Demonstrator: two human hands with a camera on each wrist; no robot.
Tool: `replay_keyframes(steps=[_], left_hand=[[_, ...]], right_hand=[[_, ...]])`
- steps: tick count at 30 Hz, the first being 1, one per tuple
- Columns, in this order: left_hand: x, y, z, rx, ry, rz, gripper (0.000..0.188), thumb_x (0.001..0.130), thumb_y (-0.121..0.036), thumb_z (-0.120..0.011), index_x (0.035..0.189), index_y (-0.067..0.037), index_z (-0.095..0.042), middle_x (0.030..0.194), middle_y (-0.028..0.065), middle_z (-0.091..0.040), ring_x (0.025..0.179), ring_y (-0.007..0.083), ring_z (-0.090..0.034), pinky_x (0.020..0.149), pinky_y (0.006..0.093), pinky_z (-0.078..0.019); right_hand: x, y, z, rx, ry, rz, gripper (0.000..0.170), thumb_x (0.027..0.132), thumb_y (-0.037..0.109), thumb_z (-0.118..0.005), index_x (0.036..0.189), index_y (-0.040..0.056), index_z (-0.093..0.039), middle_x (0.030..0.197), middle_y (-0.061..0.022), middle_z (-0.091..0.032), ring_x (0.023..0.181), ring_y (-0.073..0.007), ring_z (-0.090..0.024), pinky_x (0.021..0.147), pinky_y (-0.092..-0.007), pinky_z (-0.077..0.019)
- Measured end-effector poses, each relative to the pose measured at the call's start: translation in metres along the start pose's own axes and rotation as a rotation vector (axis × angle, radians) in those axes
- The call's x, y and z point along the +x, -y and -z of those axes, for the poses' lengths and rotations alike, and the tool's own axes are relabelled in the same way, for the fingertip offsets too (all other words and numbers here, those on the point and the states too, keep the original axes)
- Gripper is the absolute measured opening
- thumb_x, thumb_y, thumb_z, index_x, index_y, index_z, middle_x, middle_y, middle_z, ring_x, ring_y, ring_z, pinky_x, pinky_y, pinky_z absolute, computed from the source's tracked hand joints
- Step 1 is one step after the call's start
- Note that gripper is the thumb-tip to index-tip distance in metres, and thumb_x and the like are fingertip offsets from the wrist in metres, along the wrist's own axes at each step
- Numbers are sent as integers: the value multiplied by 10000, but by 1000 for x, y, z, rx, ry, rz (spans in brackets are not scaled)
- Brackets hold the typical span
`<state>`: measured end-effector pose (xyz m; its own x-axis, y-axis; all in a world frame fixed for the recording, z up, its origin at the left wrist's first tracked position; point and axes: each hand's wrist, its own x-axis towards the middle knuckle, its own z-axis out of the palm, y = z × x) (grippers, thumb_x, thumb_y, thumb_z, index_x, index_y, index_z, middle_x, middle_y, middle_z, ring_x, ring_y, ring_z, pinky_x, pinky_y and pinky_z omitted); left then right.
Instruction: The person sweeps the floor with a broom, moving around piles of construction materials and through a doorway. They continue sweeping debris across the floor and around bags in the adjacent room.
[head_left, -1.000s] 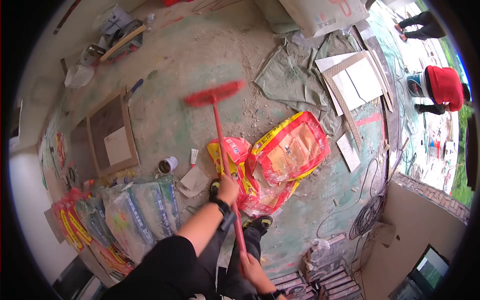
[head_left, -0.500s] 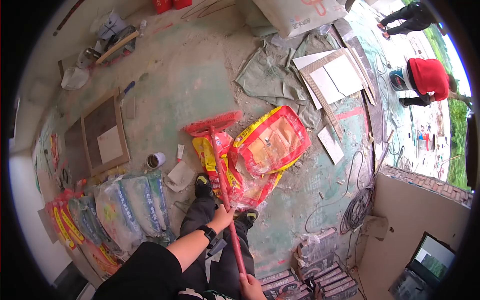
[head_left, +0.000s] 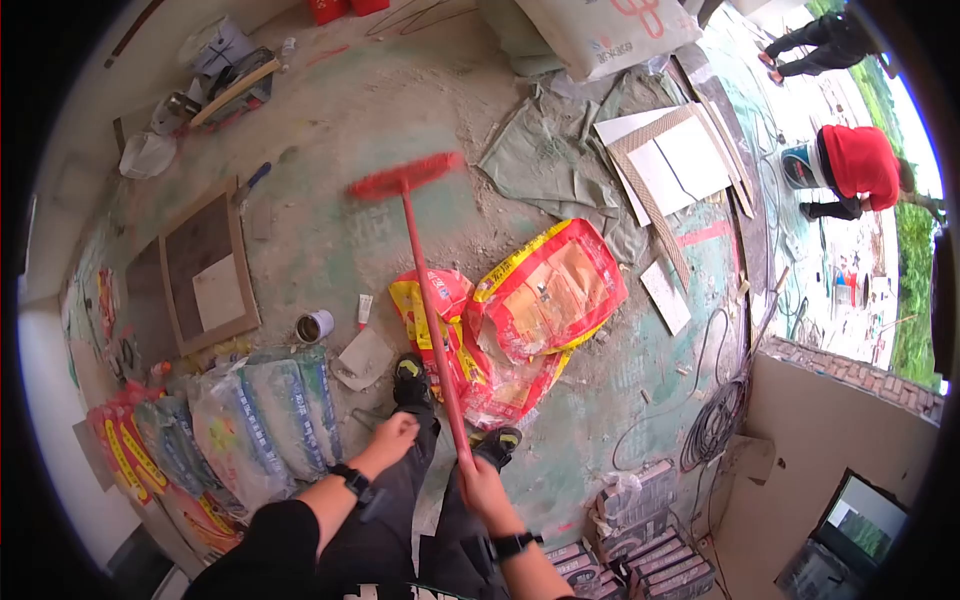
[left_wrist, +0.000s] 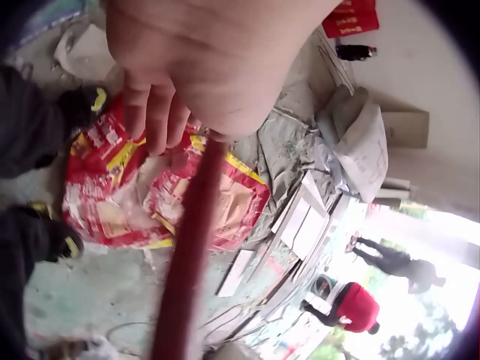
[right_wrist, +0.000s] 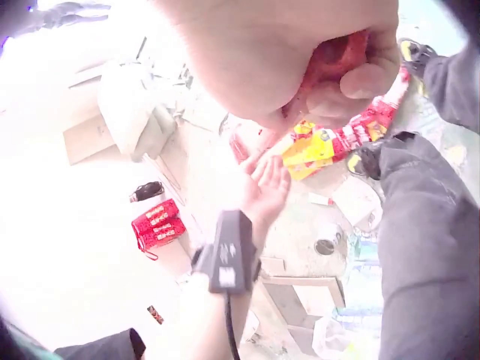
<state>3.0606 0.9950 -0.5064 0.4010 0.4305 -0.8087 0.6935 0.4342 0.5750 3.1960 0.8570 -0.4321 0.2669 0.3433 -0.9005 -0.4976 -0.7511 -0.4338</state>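
In the head view, a red push broom reaches forward across the dusty floor, its bristle head beyond the bags. My right hand grips the handle near its rear end; the right wrist view shows curled fingers around the pole's end. To the left of the handle is my left hand, off the pole, its fingers loosely extended in the right wrist view. In the left wrist view the red handle passes below that hand. Crumpled red and yellow bags lie beside and under the handle, in front of my shoes.
An open can, a white tube and a framed panel lie to the left. Stacked bags stand nearby. Right are a green tarp, white boards and coiled cable. A person in red bends far right.
The broom head came back toward my feet, then went forward again. My left hand has let go of the handle and moved left, while my right hand has moved forward with the pole.
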Motion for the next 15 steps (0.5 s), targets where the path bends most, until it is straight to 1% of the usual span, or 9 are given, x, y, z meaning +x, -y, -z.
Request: replay_keyframes(steps=[1, 2, 3, 5, 7, 8, 9, 12, 15], left_hand=[[-7, 18, 23, 21, 15, 70, 267, 797, -256, -573, 907, -15, -543, 778, 175, -615, 684, 246, -617, 632, 334, -478], [-11, 41, 47, 220, -14, 108, 274, 788, -264, -569, 894, -12, -549, 784, 191, -609, 714, 285, -609, 651, 357, -475], [-12, 66, 74, 420, -44, 142, 282, 778, -271, -565, 881, -9, -555, 790, 206, -603, 744, 325, -600, 669, 379, -472], [-23, 115, 123, 530, -207, 291, 280, 761, -269, -546, 859, -7, -561, 804, 219, -595, 811, 376, -565, 705, 415, -454], [-46, 101, 157, 677, -292, 389, 254, 755, -242, -533, 841, -4, -557, 800, 200, -601, 813, 376, -560, 704, 425, -445], [-50, 98, 169, 664, -300, 394, 254, 755, -242, -533, 841, -4, -557, 800, 200, -601, 813, 376, -560, 704, 425, -445], [-54, 96, 180, 642, -281, 351, 258, 753, -244, -541, 843, -3, -555, 786, 195, -601, 797, 372, -563, 693, 421, -447], [-46, 78, 191, 503, -246, 269, 263, 748, -250, -562, 842, -5, -552, 760, 180, -600, 768, 358, -570, 672, 410, -450], [-24, 49, 187, 350, -235, 194, 249, 757, -251, -579, 835, -16, -553, 739, 159, -600, 745, 324, -582, 647, 387, -456]], right_hand=[[11, 55, -6, 52, 95, -78, 436, 891, 423, -396, 644, 68, -449, 462, 9, -398, 336, -105, -354, 323, -251, -272], [44, 67, -21, 14, 46, 93, 432, 885, 427, -402, 646, 69, -451, 456, 8, -389, 325, -110, -341, 317, -254, -261], [89, 67, -34, -66, 13, 204, 480, 861, 443, -425, 708, 0, -528, 510, -70, -491, 416, -184, -482, 404, -304, -376], [102, 150, -56, -141, -73, 176, 495, 863, 438, -416, 747, -28, -537, 548, -102, -528, 453, -221, -522, 439, -331, -409], [132, 175, -60, -196, -68, 141, 503, 862, 430, -415, 798, -52, -545, 589, -125, -556, 529, -231, -568, 506, -350, -438], [146, 167, -54, -402, -140, 264, 499, 862, 417, -417, 819, -62, -550, 608, -138, -567, 545, -230, -580, 527, -358, -448], [121, 186, -46, -291, -80, 164, 501, 861, 418, -420, 781, -59, -551, 608, -145, -567, 542, -228, -579, 521, -358, -442], [84, 148, 1, -273, 20, 163, 468, 871, 416, -418, 674, 4, -520, 479, -51, -472, 408, -157, -489, 396, -296, -368], [23, 64, 66, -336, 127, -28, 425, 901, 373, -326, 664, 50, -467, 475, -31, -444, 398, -138, -444, 384, -275, -349]])
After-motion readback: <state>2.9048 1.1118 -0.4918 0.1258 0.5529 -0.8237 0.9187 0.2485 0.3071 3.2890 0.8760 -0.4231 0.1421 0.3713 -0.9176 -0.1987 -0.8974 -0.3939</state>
